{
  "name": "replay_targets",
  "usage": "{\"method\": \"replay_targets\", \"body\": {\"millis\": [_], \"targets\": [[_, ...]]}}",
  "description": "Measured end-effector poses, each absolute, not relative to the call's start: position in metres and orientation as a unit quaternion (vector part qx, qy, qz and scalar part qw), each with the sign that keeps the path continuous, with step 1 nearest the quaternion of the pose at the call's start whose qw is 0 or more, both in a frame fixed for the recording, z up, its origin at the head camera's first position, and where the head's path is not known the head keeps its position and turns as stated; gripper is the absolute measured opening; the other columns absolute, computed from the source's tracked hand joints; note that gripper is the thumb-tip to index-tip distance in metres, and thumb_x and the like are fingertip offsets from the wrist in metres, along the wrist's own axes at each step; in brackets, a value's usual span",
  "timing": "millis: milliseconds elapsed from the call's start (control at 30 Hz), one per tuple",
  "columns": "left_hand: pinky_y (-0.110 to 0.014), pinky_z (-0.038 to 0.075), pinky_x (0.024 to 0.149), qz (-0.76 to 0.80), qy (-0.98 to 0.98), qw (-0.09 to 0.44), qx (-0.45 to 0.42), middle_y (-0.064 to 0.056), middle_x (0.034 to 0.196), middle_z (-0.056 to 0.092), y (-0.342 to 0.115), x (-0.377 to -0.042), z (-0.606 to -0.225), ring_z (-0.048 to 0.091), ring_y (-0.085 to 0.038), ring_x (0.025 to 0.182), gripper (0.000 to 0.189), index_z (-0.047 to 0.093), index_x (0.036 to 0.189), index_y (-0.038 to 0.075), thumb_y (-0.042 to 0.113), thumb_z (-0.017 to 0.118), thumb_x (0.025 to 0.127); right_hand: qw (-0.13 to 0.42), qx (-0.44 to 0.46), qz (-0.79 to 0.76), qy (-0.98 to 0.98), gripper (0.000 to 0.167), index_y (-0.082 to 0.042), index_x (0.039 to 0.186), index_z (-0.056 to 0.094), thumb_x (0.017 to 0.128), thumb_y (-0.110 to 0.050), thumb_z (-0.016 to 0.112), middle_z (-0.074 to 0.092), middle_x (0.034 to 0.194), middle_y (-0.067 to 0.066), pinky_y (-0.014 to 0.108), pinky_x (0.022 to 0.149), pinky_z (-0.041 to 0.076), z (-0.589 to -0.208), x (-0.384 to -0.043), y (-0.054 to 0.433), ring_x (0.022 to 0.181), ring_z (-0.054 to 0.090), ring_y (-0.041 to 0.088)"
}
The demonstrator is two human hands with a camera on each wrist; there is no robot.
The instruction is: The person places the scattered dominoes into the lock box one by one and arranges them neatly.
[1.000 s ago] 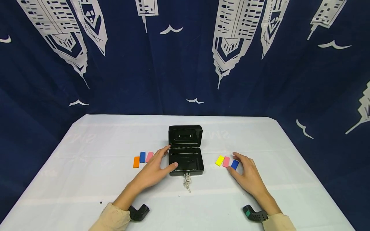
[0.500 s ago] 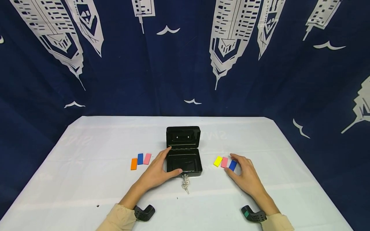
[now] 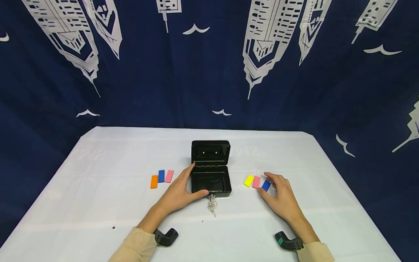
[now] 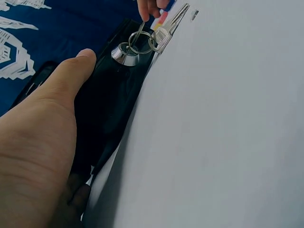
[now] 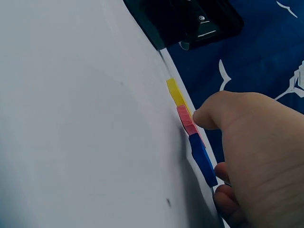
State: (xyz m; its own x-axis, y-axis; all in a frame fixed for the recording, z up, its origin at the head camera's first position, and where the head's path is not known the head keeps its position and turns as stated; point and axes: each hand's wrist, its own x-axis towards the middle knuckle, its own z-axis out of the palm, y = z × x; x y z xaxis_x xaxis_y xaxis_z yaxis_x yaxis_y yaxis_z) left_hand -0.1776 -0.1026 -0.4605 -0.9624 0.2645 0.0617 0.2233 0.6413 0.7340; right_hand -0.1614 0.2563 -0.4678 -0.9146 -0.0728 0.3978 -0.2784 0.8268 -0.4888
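A black cash box (image 3: 212, 178) stands on the white table with its lid (image 3: 210, 153) raised. My left hand (image 3: 178, 193) holds the box at its left side, thumb over the front rim and fingers along the side toward the hinge. From the lock at the front hangs a ring of keys (image 3: 212, 209). On the right, my right hand (image 3: 280, 198) hovers around a blue block (image 3: 266, 185), thumb and fingers spread apart. That block lies beside a pink block (image 3: 256, 182) and a yellow block (image 3: 248, 181). In the right wrist view the thumb overlaps the pink block.
Left of the box lie an orange block (image 3: 154, 182), a second blue block (image 3: 161, 176) and a second pink block (image 3: 169, 176). A dark blue curtain (image 3: 147, 91) with white building prints hangs behind the table (image 3: 98, 203).
My left hand has shifted right along the box, its thumb sliding from the left edge onto the front rim. The right hand stays over the blue block.
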Motion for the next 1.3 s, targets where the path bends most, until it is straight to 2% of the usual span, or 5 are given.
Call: {"method": "replay_targets", "body": {"millis": [300, 900, 1033, 1167, 1300], "targets": [[-0.057, 0.037, 0.119, 0.402, 0.905, 0.018, 0.139, -0.009, 0.168, 0.031, -0.1030, -0.1783, -0.4614, 0.038, -0.033, 0.151, 0.110, 0.025, 0.165, 0.024, 0.070, 0.076, 0.080, 0.180, 0.106, 0.270, -0.940, 0.055, 0.002, 0.134, 0.060, 0.083, -0.007, 0.079, 0.067, 0.117, 0.019, 0.042, 0.084, 0.045, -0.4674, -0.1597, 0.2564, 0.105, 0.055, 0.032], [-0.055, 0.035, 0.121, 0.400, 0.907, 0.023, 0.130, -0.006, 0.168, 0.032, -0.1041, -0.1782, -0.4604, 0.037, -0.030, 0.152, 0.109, 0.027, 0.165, 0.025, 0.071, 0.077, 0.079, 0.201, 0.076, 0.302, -0.929, 0.036, 0.000, 0.118, 0.072, 0.084, -0.007, 0.081, 0.064, 0.115, 0.019, 0.050, 0.084, 0.058, -0.4668, -0.1607, 0.2559, 0.094, 0.070, 0.032], [-0.056, 0.035, 0.121, 0.400, 0.907, 0.022, 0.129, -0.006, 0.168, 0.032, -0.1051, -0.1781, -0.4609, 0.037, -0.031, 0.152, 0.109, 0.027, 0.165, 0.026, 0.072, 0.076, 0.079, 0.203, 0.077, 0.317, -0.923, 0.038, 0.000, 0.121, 0.071, 0.085, -0.007, 0.082, 0.065, 0.118, 0.018, 0.026, 0.087, 0.058, -0.4660, -0.1605, 0.2557, 0.097, 0.072, 0.033], [-0.055, 0.036, 0.121, 0.400, 0.907, 0.023, 0.132, -0.005, 0.168, 0.032, -0.1056, -0.1786, -0.4615, 0.037, -0.030, 0.152, 0.109, 0.027, 0.165, 0.026, 0.072, 0.076, 0.079, 0.205, 0.073, 0.335, -0.917, 0.041, -0.001, 0.124, 0.070, 0.086, -0.009, 0.083, 0.067, 0.120, 0.017, -0.001, 0.088, 0.042, -0.4656, -0.1597, 0.2560, 0.102, 0.072, 0.034], [-0.055, 0.036, 0.120, 0.402, 0.905, 0.016, 0.140, -0.007, 0.168, 0.033, -0.1057, -0.1790, -0.4619, 0.038, -0.031, 0.151, 0.108, 0.028, 0.164, 0.024, 0.070, 0.077, 0.079, 0.211, 0.070, 0.336, -0.915, 0.040, -0.002, 0.122, 0.071, 0.085, -0.010, 0.084, 0.067, 0.119, 0.015, -0.001, 0.087, 0.043, -0.4658, -0.1596, 0.2556, 0.100, 0.072, 0.032]]}}
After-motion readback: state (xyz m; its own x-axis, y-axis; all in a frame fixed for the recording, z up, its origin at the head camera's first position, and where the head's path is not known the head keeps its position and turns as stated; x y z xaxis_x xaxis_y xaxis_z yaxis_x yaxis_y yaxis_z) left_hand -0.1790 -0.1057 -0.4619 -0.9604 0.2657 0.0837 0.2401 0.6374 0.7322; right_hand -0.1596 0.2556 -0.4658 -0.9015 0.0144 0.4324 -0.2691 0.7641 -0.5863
